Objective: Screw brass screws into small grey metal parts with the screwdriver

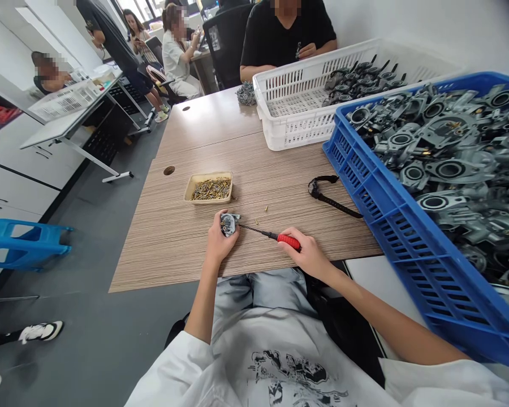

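Near the table's front edge, my left hand point(221, 242) is closed around a grey metal carburetor body point(228, 224). My right hand point(307, 252) grips the red handle of a screwdriver point(289, 242). Its dark shaft points left, and the tip meets the right side of the carburetor body; the exact contact is too small to make out. Two small brass pieces, one a brass screw-like part point(266, 208), lie loose on the wood just beyond the shaft. A cream tray point(188, 195) full of small brass parts point(212, 188) sits beyond my left hand.
To the right, a blue crate point(377, 186) is heaped with carburetor bodies point(449, 169). Behind it stands a white crate point(292, 121) with dark-handled parts. A black-strapped wristwatch point(316, 189) lies beside the blue crate. Across the table point(161, 237) sits a person in black point(258, 34).
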{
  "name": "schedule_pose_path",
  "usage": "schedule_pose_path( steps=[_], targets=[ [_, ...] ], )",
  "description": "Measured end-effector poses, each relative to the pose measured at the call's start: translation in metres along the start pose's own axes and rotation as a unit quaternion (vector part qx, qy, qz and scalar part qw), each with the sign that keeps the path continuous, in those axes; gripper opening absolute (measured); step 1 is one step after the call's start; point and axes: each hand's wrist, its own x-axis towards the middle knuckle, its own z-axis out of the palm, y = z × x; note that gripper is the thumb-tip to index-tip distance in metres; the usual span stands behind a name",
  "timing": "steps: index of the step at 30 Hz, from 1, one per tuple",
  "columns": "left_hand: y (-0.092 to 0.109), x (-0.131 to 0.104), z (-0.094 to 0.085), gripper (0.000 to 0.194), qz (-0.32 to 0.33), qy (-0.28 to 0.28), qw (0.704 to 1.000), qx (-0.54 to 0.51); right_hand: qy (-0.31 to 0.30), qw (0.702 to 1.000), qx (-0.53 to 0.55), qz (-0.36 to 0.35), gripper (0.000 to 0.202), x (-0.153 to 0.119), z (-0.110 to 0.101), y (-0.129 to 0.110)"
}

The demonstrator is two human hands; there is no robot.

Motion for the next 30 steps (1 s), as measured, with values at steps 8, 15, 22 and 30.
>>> schedule_pose_path(
  steps=[8, 15, 22, 30],
  targets=[
    [-0.0015, 0.0, 0.0004, 0.053, -0.003, -0.002, 1.0, 0.001, 0.0, 1.0, -0.002, -0.001, 0.02, -0.0003, 0.0008, 0.0027],
    [-0.001, -0.0001, 0.0005, 0.053, -0.003, -0.002, 1.0, -0.001, -0.001, 1.0, -0.002, 0.001, 0.02, -0.0002, 0.0002, 0.0001],
    [0.0016, 0.0, -0.0005, 0.053, -0.003, -0.001, 1.0, 0.006, -0.003, 1.0, -0.004, 0.001, 0.02, -0.0004, 0.0003, 0.0013],
    [-0.0005, -0.0003, 0.0005, 0.053, 0.001, 0.001, 1.0, 0.002, -0.001, 1.0, -0.002, -0.003, 0.019, -0.0004, 0.0011, 0.0031]
  ],
)
